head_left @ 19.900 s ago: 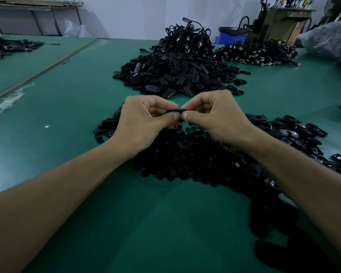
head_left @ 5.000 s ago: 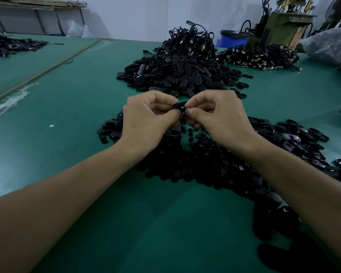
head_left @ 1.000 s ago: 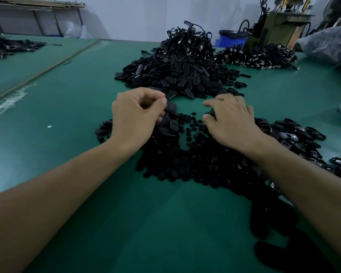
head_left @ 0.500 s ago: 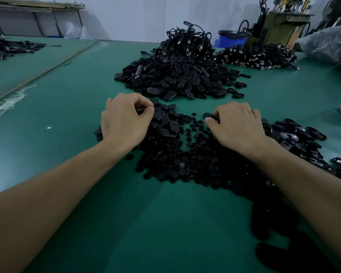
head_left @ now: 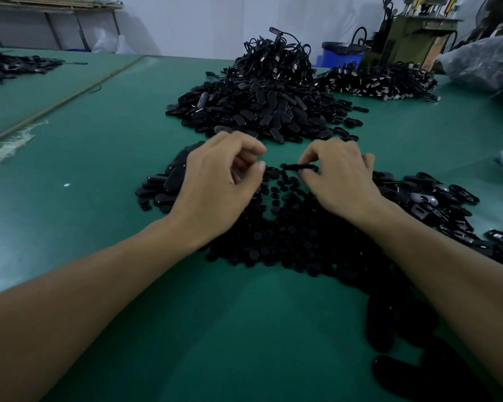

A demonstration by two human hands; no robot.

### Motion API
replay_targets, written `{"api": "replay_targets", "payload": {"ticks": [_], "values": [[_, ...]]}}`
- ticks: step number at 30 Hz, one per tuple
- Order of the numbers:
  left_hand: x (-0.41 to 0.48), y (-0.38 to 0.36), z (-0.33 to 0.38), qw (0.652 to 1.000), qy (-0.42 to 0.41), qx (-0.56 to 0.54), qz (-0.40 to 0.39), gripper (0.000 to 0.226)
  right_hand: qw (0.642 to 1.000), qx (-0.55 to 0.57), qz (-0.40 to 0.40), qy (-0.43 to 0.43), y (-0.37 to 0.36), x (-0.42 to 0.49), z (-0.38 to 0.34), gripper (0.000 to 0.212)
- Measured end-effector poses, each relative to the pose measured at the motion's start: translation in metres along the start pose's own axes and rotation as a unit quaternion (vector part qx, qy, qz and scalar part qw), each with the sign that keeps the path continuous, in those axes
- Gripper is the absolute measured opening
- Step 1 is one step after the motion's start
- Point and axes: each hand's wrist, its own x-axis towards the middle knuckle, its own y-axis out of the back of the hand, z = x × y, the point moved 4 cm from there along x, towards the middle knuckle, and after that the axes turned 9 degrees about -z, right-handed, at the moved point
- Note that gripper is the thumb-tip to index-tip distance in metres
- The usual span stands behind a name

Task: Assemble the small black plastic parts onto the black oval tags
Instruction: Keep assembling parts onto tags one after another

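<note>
Now right hand (head_left: 340, 175) has lifted a tag (head_left: 299, 167).

Table mat (head_left: 99, 146) was plain dark green. Oval tags (head_left: 253, 111) were glossy black; small round parts (head_left: 288, 239) were matte black. Bin (head_left: 339, 58) was blue, machine (head_left: 410, 33) olive, wall (head_left: 201, 21) white.

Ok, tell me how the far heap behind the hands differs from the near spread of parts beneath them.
The far heap is piled high; the near spread lies low and flat. The far heap holds long oval tags, with cords on top; the near spread holds small round parts. Both are black, on the green table.
</note>
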Motion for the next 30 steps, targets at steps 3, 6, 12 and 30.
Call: {"api": "replay_targets", "payload": {"ticks": [3, 6, 12, 30], "values": [[0.0, -0.003, -0.003, 1.0, 0.012, -0.025, -0.012, 0.023, 0.992, 0.098, 0.03, 0.079, 0.008, 0.001, -0.011, 0.005], [0.002, 0.0, -0.011, 0.996, 0.058, -0.067, 0.001, 0.028, 0.966, 0.194, -0.004, 0.171, 0.009, -0.005, -0.029, 0.012], [0.002, 0.0, -0.016, 0.988, 0.071, -0.134, -0.018, 0.012, 0.939, 0.297, -0.031, 0.168, -0.001, -0.009, -0.03, 0.012], [0.004, -0.004, -0.02, 0.977, 0.058, -0.201, -0.046, 0.025, 0.864, 0.463, -0.081, 0.179, -0.006, -0.008, -0.024, 0.005]]}}
